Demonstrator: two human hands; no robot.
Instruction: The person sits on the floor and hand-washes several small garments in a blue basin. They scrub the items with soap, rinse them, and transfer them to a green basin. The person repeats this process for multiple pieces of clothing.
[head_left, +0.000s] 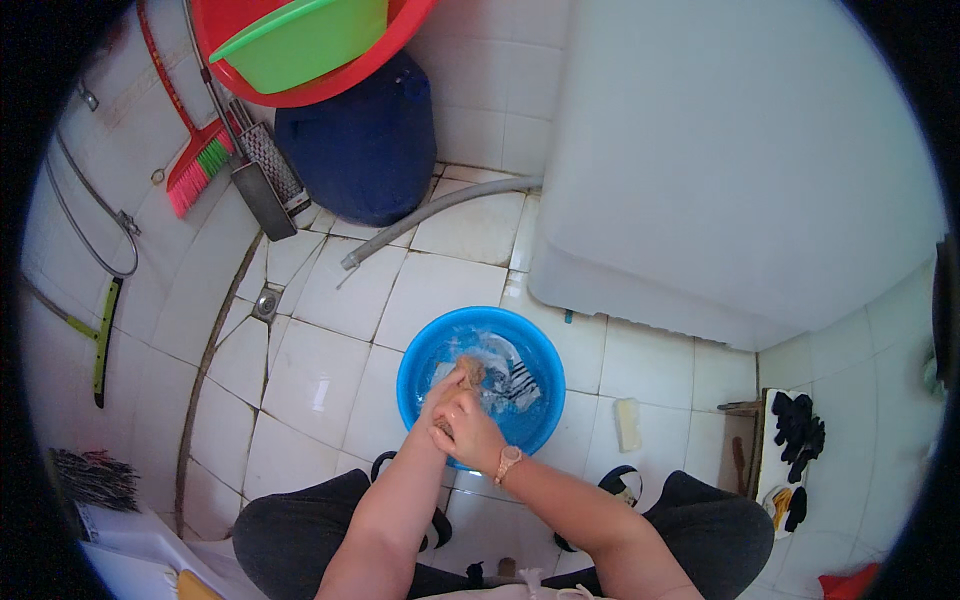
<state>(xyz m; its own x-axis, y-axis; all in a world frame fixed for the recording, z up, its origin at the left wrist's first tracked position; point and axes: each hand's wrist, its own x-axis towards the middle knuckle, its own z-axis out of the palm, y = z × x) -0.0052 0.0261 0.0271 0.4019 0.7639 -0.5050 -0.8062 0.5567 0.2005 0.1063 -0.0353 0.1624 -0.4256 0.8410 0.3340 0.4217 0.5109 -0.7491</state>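
A round blue plastic basin (480, 315) stands on the tiled floor in front of me, with sudsy water inside. In the water lie wet cloths, one a black-and-white striped cloth (521, 382). My left hand (448, 394) and my right hand (471, 429) are pressed together over the basin's near left part, around a brown wet cloth (471, 369). Its bunched end sticks out beyond the fingers, and a bit shows between the hands. The right wrist wears a watch. A pale yellow bar of soap (627, 424) lies on the floor right of the basin.
A grey drain hose (442, 204) runs across the floor from a large white appliance (712, 165). Near the left wall are a floor drain (267, 302), a broom (199, 161) and a squeegee (107, 341). A low stool (772, 457) holding dark gloves stands at right.
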